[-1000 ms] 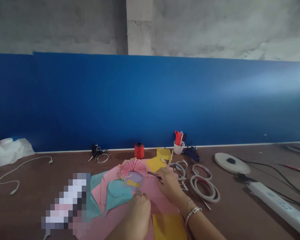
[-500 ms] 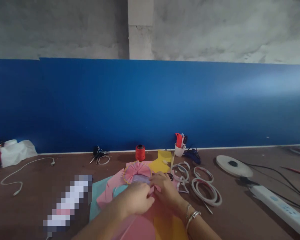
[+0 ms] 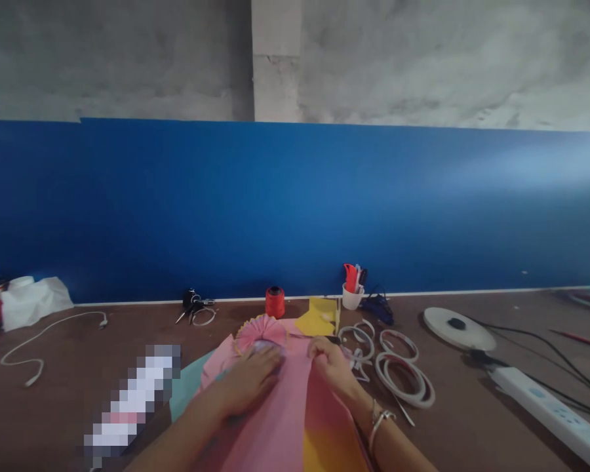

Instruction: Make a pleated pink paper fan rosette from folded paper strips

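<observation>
My left hand (image 3: 254, 381) lies flat with fingers stretched over a pink sheet (image 3: 270, 432), which looks like paper. At the sheet's right edge, the fingers of my right hand (image 3: 332, 368) are closed in a pinch on it. A pleated pink fan (image 3: 260, 332) with a yellow edge lies just beyond my left fingertips, partly covered. Orange-yellow paper (image 3: 332, 452) shows under the right side of the pink sheet, and light blue paper (image 3: 184, 393) sticks out at the left. Another yellow piece (image 3: 317, 317) lies beyond my right hand.
A red thread spool (image 3: 275, 303) and a white cup (image 3: 352, 298) of pens stand at the back. Coiled pale strips (image 3: 406, 387), a round white disc (image 3: 457, 329) and a power strip (image 3: 550, 403) lie right. Keys (image 3: 194, 301) and a white cable (image 3: 42, 334) lie left.
My left hand has moved left and flattened from a curled shape. My right hand now pinches the sheet's edge, and more of the pink sheet shows between the hands.
</observation>
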`<action>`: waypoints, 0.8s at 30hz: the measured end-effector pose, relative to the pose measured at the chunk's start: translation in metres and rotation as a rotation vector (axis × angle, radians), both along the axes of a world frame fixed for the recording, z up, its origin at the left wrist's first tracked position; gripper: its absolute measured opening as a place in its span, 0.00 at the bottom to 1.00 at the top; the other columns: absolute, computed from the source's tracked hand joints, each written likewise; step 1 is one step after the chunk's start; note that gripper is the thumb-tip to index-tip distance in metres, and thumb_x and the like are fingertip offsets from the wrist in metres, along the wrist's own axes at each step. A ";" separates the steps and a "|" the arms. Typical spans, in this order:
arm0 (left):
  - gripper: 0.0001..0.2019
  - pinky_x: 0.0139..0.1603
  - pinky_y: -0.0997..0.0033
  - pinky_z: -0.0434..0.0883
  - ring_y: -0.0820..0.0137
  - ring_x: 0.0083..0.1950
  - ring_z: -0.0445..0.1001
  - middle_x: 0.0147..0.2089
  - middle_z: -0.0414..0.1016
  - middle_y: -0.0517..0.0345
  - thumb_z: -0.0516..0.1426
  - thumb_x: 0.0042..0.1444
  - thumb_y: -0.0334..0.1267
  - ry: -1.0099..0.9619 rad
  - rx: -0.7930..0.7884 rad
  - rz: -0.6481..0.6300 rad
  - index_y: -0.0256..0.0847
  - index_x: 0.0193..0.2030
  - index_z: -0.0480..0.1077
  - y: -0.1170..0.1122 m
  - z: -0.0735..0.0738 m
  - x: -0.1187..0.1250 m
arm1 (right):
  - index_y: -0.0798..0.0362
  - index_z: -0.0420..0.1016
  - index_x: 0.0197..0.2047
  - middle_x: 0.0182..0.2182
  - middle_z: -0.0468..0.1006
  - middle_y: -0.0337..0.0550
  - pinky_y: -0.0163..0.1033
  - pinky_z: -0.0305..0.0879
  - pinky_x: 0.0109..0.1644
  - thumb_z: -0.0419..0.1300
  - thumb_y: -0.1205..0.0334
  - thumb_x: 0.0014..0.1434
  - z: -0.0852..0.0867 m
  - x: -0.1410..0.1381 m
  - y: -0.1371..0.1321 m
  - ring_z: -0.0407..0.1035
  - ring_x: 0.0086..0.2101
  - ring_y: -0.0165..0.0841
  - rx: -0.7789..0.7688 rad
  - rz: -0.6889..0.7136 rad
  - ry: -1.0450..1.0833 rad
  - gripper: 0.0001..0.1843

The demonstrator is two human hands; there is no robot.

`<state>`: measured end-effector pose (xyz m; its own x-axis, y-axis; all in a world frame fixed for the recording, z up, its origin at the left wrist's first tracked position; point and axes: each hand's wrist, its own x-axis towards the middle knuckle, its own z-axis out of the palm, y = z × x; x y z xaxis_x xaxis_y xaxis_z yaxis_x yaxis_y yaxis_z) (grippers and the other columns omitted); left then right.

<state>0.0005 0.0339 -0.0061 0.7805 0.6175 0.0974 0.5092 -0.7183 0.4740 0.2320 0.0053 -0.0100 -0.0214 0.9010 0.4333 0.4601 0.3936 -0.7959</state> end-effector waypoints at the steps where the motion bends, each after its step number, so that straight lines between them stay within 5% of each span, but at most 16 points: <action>1: 0.23 0.68 0.51 0.42 0.61 0.68 0.52 0.66 0.59 0.53 0.45 0.63 0.47 0.018 -0.009 0.036 0.47 0.63 0.59 0.004 -0.001 -0.005 | 0.50 0.60 0.20 0.22 0.67 0.39 0.36 0.62 0.35 0.47 0.70 0.39 0.001 0.002 0.000 0.63 0.28 0.33 0.003 -0.011 0.023 0.05; 8: 0.21 0.67 0.54 0.45 0.62 0.66 0.56 0.64 0.63 0.55 0.45 0.62 0.45 -0.067 -0.018 0.082 0.49 0.60 0.64 0.017 -0.001 -0.023 | 0.48 0.54 0.21 0.21 0.59 0.39 0.38 0.62 0.33 0.46 0.61 0.50 0.004 0.038 0.007 0.60 0.26 0.35 0.048 -0.157 0.235 0.08; 15: 0.15 0.64 0.56 0.56 0.59 0.58 0.68 0.54 0.75 0.55 0.51 0.57 0.38 -0.363 -0.151 0.300 0.47 0.48 0.74 0.011 0.009 -0.011 | 0.50 0.58 0.17 0.33 0.74 0.46 0.42 0.61 0.44 0.58 0.48 0.48 0.018 0.074 0.013 0.70 0.38 0.41 -0.066 -0.037 0.265 0.19; 18: 0.16 0.60 0.55 0.61 0.57 0.56 0.70 0.51 0.76 0.49 0.48 0.59 0.39 -0.520 -0.166 0.461 0.42 0.48 0.73 0.008 0.017 0.000 | 0.50 0.63 0.20 0.46 0.74 0.49 0.42 0.61 0.47 0.54 0.53 0.52 0.018 0.064 0.004 0.68 0.46 0.42 -0.006 -0.050 0.249 0.14; 21: 0.17 0.58 0.56 0.63 0.57 0.55 0.69 0.51 0.75 0.47 0.49 0.59 0.44 -0.674 -0.207 0.571 0.41 0.49 0.71 -0.002 0.024 0.007 | 0.51 0.64 0.17 0.47 0.75 0.50 0.44 0.62 0.50 0.52 0.64 0.49 0.013 0.054 0.002 0.69 0.46 0.42 0.023 -0.066 0.155 0.11; 24: 0.23 0.62 0.54 0.57 0.55 0.61 0.63 0.58 0.69 0.47 0.52 0.56 0.52 -0.531 -0.230 0.348 0.43 0.54 0.68 -0.024 0.031 0.010 | 0.51 0.67 0.15 0.44 0.78 0.47 0.46 0.60 0.53 0.49 0.71 0.43 0.006 0.054 0.007 0.70 0.46 0.39 0.017 -0.140 0.033 0.12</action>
